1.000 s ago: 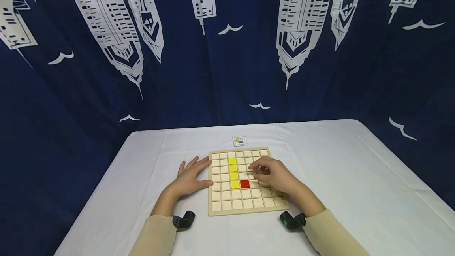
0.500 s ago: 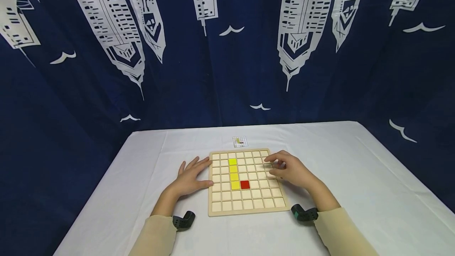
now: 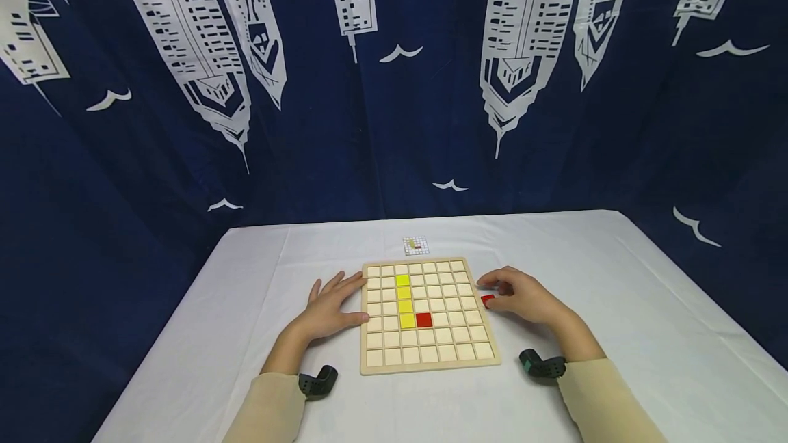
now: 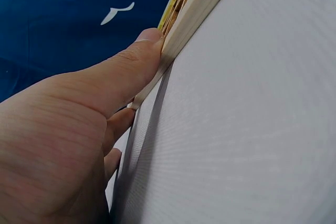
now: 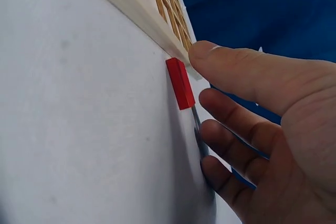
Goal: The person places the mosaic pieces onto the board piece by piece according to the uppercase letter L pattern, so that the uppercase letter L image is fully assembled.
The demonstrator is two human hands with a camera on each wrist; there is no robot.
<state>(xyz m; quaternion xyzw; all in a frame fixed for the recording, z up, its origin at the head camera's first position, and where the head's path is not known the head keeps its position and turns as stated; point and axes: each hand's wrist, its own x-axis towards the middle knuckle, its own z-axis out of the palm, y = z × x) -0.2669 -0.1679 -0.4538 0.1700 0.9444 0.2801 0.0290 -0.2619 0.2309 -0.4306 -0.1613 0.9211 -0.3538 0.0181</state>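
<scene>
A wooden grid board (image 3: pixel 431 359) lies on the white table, holding a column of yellow tiles (image 3: pixel 404 305) and one red tile (image 3: pixel 423 320) beside the lowest yellow. My left hand (image 3: pixel 329 310) rests at the board's left side, fingers spread, thumb and fingertips touching its edge. Just off the board's right edge, a loose red tile (image 5: pixel 180 84) lies on the cloth. My right hand (image 3: pixel 523 296) hovers over that tile with fingers loosely bent. In the right wrist view a gap shows between the thumb and the tile, and nothing is held.
A small printed pattern card (image 3: pixel 415 245) lies behind the board. White cloth (image 3: pixel 591 258) covers the table, and a dark blue curtain (image 3: pixel 382 122) with white buildings hangs behind it. Black wrist devices (image 3: pixel 319 381) sit on both forearms.
My right hand has moved right, from above the board to past its right edge, where the loose red tile shows. My left hand has stayed in place.
</scene>
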